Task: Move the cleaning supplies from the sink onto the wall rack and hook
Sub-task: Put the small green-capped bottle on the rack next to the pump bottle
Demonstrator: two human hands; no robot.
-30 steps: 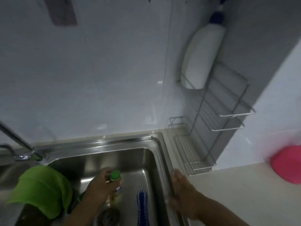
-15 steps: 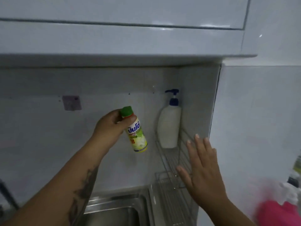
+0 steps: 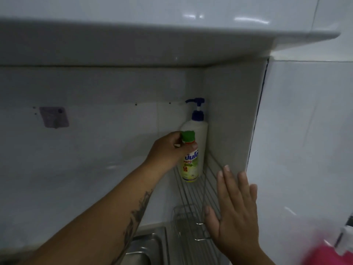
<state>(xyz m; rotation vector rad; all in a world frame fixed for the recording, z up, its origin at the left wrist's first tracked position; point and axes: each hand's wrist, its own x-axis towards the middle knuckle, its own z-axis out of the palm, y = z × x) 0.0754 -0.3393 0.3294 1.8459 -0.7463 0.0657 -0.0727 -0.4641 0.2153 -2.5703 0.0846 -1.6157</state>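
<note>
My left hand [image 3: 170, 150] grips a small dish-soap bottle [image 3: 191, 165] with a green cap by its neck. The bottle is upright with its base at the upper shelf of the wire wall rack [image 3: 193, 197], right in front of a white pump bottle [image 3: 198, 129] with a blue pump that stands in the corner. My right hand [image 3: 235, 213] is flat and spread, fingers apart, in front of the rack's right side and holds nothing. A purple adhesive hook [image 3: 54, 117] is stuck on the tiled wall at the left. The sink's corner [image 3: 145, 249] shows at the bottom.
An overhead cabinet [image 3: 172, 31] juts out above the rack. A blurred pink object [image 3: 328, 255] and part of a spray bottle [image 3: 343, 238] sit at the bottom right. The rack's lower shelf [image 3: 189, 226] is just above the counter.
My left hand lifted the green-capped bottle out of the sink and carried it right to the rack's upper shelf. My right hand rose from the sink's rim to beside the rack.
</note>
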